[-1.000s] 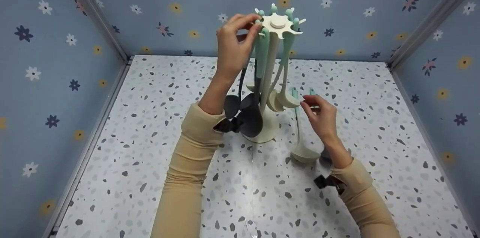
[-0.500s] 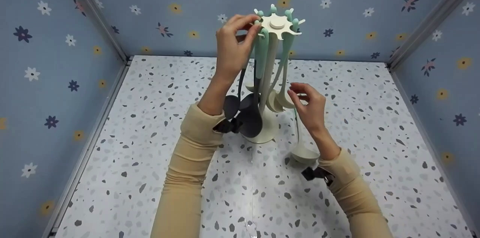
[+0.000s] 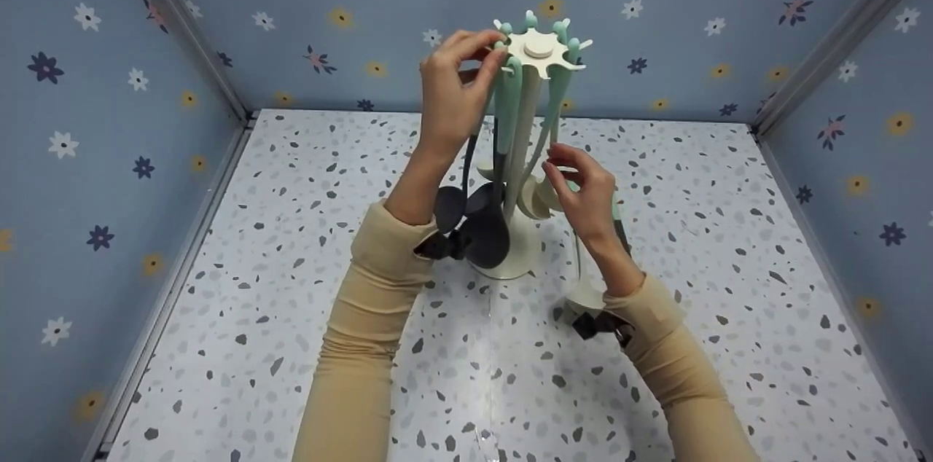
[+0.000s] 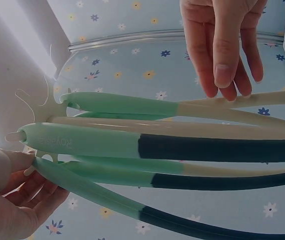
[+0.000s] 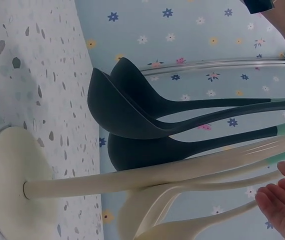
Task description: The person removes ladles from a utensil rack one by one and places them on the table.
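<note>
A cream utensil stand with a hooked top holds several green-handled utensils. My left hand is at its top. In the left wrist view the thumb and fingers pinch the hook end of a dark-shafted utensil's green handle. My right hand is beside the cream utensils on the right, fingers loosely bent. Its fingertips are at a cream shaft; whether they touch it I cannot tell. Dark ladles hang on the left side, and cream heads on the right.
The stand's round base is on the speckled table. Behind my right wrist lie a pale ladle and a utensil with a green and dark handle, both partly hidden. Flower-patterned panels enclose the table.
My right hand has moved left and up, from the cream ladle's bowl to its shaft. My left hand has stayed at the top of the stand.
</note>
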Demonstrator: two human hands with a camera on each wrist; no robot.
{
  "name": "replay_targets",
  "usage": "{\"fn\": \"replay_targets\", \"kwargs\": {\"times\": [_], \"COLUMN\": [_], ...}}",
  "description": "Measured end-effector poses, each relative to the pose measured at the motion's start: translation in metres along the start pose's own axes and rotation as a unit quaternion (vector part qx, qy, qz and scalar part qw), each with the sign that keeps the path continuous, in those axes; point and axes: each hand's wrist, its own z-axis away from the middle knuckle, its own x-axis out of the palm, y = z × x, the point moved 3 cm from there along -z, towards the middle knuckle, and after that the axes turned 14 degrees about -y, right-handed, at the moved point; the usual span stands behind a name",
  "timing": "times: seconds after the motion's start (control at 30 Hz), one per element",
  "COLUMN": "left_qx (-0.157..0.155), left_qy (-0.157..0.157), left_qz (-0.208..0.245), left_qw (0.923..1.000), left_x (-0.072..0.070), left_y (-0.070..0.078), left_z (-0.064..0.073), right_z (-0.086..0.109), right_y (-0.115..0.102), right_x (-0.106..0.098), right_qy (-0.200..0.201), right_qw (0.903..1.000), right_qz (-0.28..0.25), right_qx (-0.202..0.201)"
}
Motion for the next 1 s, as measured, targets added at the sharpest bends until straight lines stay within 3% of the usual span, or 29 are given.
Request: {"fn": "replay_targets", "kwargs": {"times": [0.27, 0.5, 0.7, 1.0], "left_qx": [0.002, 0.005, -0.002, -0.002], "left_qy": [0.003, 0.001, -0.003, -0.004], "left_qz": [0.002, -0.012, -0.003, -0.003], "left_qw": [1.0000, 0.9999, 1.0000, 1.0000], "left_x": [0.000, 0.000, 0.000, 0.000], "left_y": [-0.001, -0.001, 0.000, -0.001], "left_z": [0.000, 0.000, -0.001, -0.001], "right_z": [-0.008, -0.012, -0.016, -0.020], "right_y": [0.029, -0.005, -0.008, 0.029], "right_x": [0.007, 0.006, 0.006, 0.011], "right_qy": [0.018, 0.033, 0.048, 0.062], "right_qw": [0.9996, 0.9984, 0.9972, 0.9969], "right_qz": [0.023, 0.044, 0.054, 0.045], "right_qx": [-0.005, 0.016, 0.018, 0.011]}}
